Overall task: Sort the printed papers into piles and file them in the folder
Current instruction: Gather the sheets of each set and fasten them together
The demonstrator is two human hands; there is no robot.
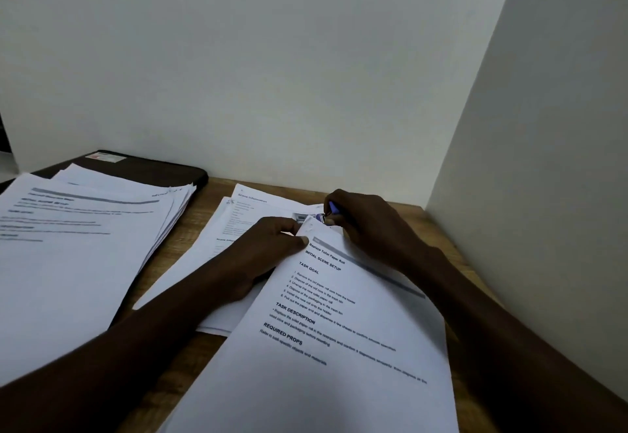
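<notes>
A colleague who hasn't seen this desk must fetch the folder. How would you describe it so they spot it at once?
On the wooden desk, look to the far left, against the white wall. The folder lies flat there, half under a fanned pile of papers. It is the only dark, round-cornered thing there, with a small pale label on top.

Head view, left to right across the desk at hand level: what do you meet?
Paper pile on the dark folder → left hand pinching a corner of the printed sheet → small blue tool → right hand holding it → white side wall.
</notes>
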